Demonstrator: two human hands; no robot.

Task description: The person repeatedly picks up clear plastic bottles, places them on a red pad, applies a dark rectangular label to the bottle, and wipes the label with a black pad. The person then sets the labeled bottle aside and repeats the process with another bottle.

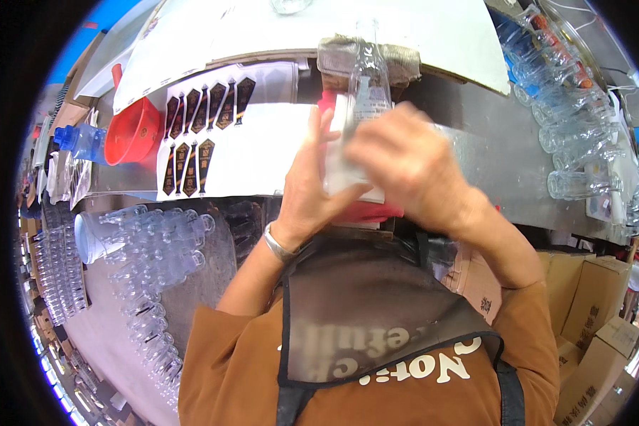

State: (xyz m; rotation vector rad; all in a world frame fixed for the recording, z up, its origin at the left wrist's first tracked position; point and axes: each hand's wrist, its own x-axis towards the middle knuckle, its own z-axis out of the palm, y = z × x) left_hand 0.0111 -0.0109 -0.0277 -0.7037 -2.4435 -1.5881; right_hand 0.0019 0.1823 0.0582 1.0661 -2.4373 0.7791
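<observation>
A clear glass bottle (pixel 369 71) lies with its neck away from me, propped on a rest wrapped in worn cloth (pixel 337 57). My left hand (pixel 307 181), with a silver bracelet at the wrist, is beside the bottle's near part; its thumb and fingers are spread apart. Over the lower part of the bottle is my right hand (pixel 415 163), its fingers bent and smeared by motion. Whether it grips anything cannot be made out. Between the hands sits a blurred white piece (pixel 337 174), with red material (pixel 369 211) under it.
Left of my hands lies a white sheet (pixel 245 156) with rows of dark tie-shaped labels. Beyond it stand a red plastic bowl (pixel 131 135) and a blue-capped bottle (pixel 85 142). Clear glass bottles fill the lower left (pixel 149 263) and right (pixel 575 142). Cardboard boxes (pixel 589 305) stand lower right.
</observation>
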